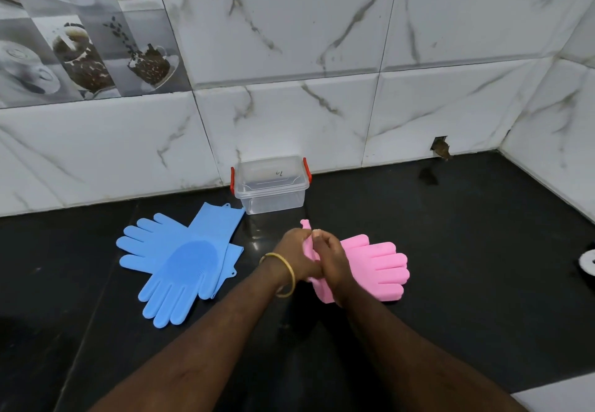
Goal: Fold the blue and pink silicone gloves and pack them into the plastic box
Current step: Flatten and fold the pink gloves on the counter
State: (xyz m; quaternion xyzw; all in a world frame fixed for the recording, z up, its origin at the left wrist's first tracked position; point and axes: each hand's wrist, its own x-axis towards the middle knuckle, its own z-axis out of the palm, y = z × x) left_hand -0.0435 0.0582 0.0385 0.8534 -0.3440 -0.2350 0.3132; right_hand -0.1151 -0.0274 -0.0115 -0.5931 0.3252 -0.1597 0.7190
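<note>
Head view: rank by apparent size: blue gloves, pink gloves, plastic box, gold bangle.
1. blue gloves, the crossed pair taken together
2. pink gloves and plastic box: these look alike; the left hand and right hand cover part of the pink ones, and the box sits farther back
3. gold bangle

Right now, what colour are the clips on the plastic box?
Red. The clips sit at each end of the clear plastic box, seen in the head view.

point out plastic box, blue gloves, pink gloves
plastic box (272,200): head view, clear front wall.
blue gloves (190,258): head view, bristled palm of the top glove.
pink gloves (375,265): head view, fingers.
</note>
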